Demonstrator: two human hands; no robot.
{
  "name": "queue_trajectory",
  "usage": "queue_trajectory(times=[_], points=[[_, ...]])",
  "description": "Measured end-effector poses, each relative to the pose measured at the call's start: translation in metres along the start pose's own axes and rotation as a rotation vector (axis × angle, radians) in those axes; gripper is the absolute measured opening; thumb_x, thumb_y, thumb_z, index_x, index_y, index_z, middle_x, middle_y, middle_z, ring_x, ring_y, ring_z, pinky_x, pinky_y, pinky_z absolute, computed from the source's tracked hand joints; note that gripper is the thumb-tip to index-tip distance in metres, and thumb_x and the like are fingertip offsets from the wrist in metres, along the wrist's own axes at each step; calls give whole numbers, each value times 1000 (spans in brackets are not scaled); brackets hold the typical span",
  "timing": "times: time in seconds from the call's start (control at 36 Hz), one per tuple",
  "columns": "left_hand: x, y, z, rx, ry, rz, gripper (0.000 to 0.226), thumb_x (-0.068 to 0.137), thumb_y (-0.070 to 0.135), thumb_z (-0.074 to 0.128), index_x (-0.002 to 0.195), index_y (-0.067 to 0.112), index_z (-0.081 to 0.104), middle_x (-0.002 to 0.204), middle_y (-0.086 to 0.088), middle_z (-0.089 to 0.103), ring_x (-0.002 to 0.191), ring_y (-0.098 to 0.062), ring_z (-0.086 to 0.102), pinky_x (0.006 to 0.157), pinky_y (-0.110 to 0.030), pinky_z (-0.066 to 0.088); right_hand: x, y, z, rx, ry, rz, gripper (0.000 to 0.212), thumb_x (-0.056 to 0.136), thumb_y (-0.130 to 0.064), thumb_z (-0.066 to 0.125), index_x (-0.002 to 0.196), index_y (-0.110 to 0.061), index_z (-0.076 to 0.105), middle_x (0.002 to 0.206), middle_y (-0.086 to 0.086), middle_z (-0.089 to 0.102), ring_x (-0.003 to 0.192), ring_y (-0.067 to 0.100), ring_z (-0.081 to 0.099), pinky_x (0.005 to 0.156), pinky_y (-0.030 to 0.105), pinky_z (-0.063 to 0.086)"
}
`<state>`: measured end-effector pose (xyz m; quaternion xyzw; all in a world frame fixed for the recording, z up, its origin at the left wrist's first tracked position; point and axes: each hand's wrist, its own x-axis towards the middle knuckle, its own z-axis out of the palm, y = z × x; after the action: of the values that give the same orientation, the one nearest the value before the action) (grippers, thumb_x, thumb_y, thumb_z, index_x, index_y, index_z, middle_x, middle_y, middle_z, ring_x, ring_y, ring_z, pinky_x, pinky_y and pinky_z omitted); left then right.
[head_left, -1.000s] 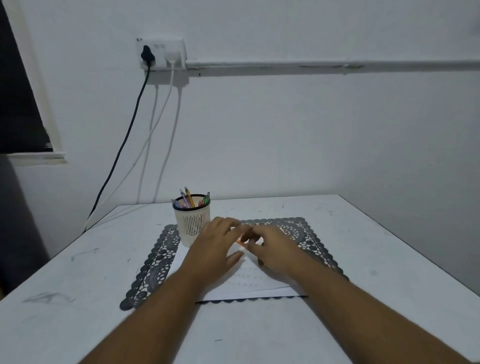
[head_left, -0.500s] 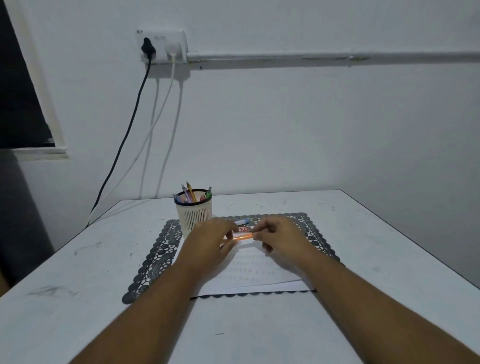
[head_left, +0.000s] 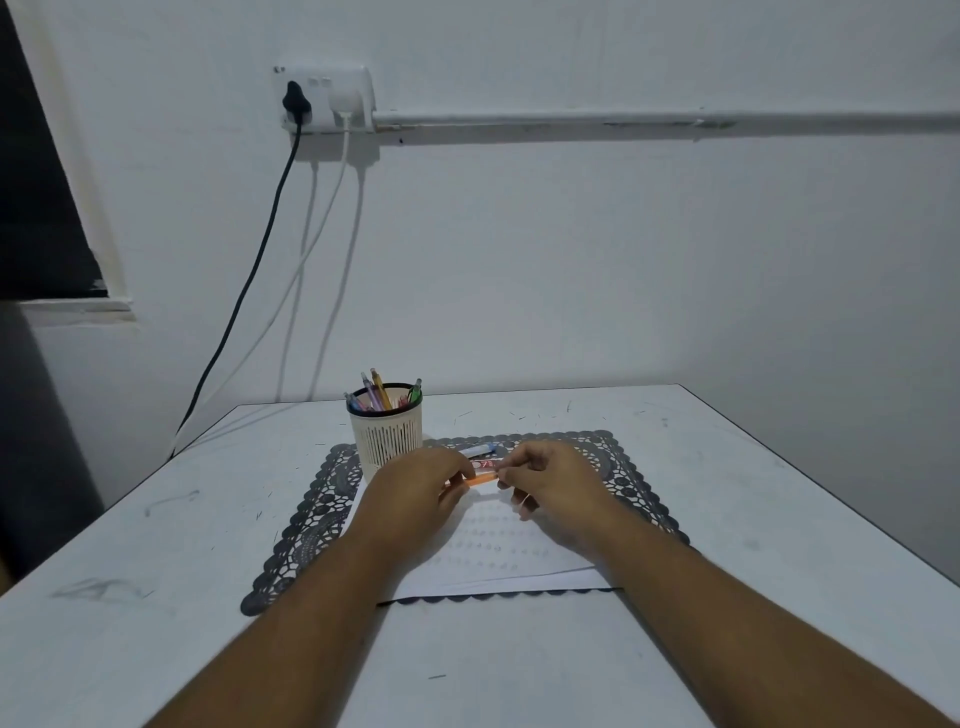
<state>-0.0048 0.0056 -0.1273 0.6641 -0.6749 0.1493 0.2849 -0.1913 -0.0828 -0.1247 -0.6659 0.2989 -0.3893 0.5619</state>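
Note:
An orange pen (head_left: 480, 480) lies level between my two hands, just above a white sheet of paper (head_left: 493, 551) with rows of small marks. My left hand (head_left: 415, 499) pinches the pen's left end, and my right hand (head_left: 550, 480) pinches its right end with curled fingers. The paper rests on a dark lace placemat (head_left: 306, 525). Behind the pen, a blue-and-white pen (head_left: 480, 450) and a small red-and-white item (head_left: 487, 462) lie on the mat.
A white slotted pen holder (head_left: 385, 434) with several coloured pens stands at the mat's far left corner. The white table (head_left: 727, 493) reaches back to the wall. A wall socket (head_left: 324, 96) has a black cable and a white cable hanging down on the left.
My hands drew slightly apart and rose off the paper, so the orange pen now shows between them. The view shifted a little.

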Motion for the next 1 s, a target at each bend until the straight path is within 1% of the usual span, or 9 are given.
queue_trajectory(times=[0.06,0.22,0.33,0.44,0.61,0.75,0.83,0.92,1.0], points=[[1,0,-1,-4,-7,9,14,95,32,67,107,37,69,96,17,66,88,-5,58,71,-24,42,0,1,0,8,-6,1,4,94,0,71,91,1,73,80,17,70,60,22,57,53,34,48],[0,3,-2,-1,-13,33,13,96,32,66,108,36,69,97,17,66,88,-4,56,74,-26,48,2,2,-1,13,-8,15,5,94,0,71,90,-1,73,80,18,69,61,24,56,54,35,47],[0,2,-4,1,-18,43,13,96,31,66,108,35,70,97,16,66,89,-7,58,73,-26,45,0,0,0,14,-1,13,3,94,3,70,92,2,72,81,19,67,61,23,56,53,34,46],[1,3,-5,-1,-30,46,15,97,31,65,110,35,70,101,16,66,90,-5,55,74,-24,43,-2,-1,0,-5,3,-2,3,94,4,69,94,5,71,83,20,67,63,23,56,52,32,46],[-1,4,-5,-3,-13,41,14,96,31,65,109,36,69,100,17,65,91,-5,56,74,-25,46,0,0,-2,-10,4,4,6,93,3,70,88,-1,72,77,14,69,64,24,57,54,34,46],[1,2,-4,-7,-14,30,14,96,32,65,109,36,69,101,16,64,92,-5,57,77,-27,48,0,-3,-3,-40,10,-6,7,93,2,70,86,1,70,77,13,73,64,24,58,54,34,46],[1,1,-3,-7,-13,25,14,96,31,64,108,36,68,101,17,63,93,-4,57,76,-24,46,-1,-5,-5,-20,21,-6,10,93,3,69,84,-2,70,79,15,73,62,22,58,53,32,45],[-1,0,-4,-11,-1,14,14,97,30,64,109,36,68,102,18,64,93,-4,56,76,-23,45,-4,-12,-9,-30,60,-18,4,94,5,66,91,3,68,77,13,72,58,19,57,51,31,46],[-3,1,-6,-24,24,-3,14,96,31,64,109,36,68,103,19,63,94,-3,56,78,-25,48,-7,-17,-13,-46,73,-26,12,96,7,58,96,2,69,78,13,69,57,18,53,50,29,43]])
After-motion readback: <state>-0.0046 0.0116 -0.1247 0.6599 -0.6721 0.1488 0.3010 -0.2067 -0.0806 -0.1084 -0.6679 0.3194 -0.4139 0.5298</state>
